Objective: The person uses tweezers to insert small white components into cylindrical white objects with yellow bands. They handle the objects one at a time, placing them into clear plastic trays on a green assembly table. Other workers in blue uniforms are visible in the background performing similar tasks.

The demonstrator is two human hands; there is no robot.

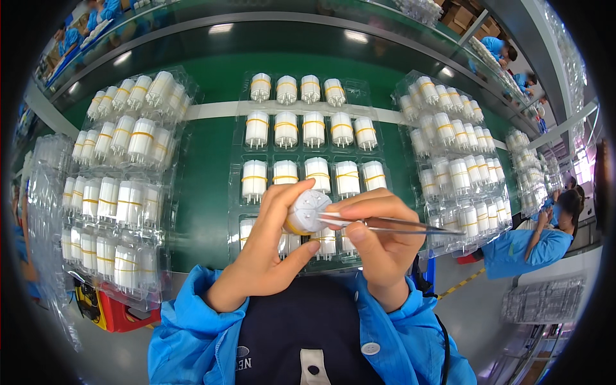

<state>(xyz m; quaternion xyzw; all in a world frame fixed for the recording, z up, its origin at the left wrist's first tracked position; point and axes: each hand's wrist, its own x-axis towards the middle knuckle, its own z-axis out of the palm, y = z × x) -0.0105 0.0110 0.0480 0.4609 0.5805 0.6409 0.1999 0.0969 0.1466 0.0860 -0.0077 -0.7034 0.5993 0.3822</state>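
My left hand (266,247) grips a white cylindrical plastic part (308,210) with a yellow band, its round end face turned up toward me. My right hand (378,237) pinches metal tweezers (398,224), whose tips rest on that end face. Both hands hover over the near edge of a clear blister tray (234,212) that holds rows of the same white banded parts (314,129).
Stacked clear trays of white parts stand at the left (119,186) and right (452,160) on the green workbench (205,173). A red box (119,314) sits low left. Other people in blue coats work at the right (532,240) and far back.
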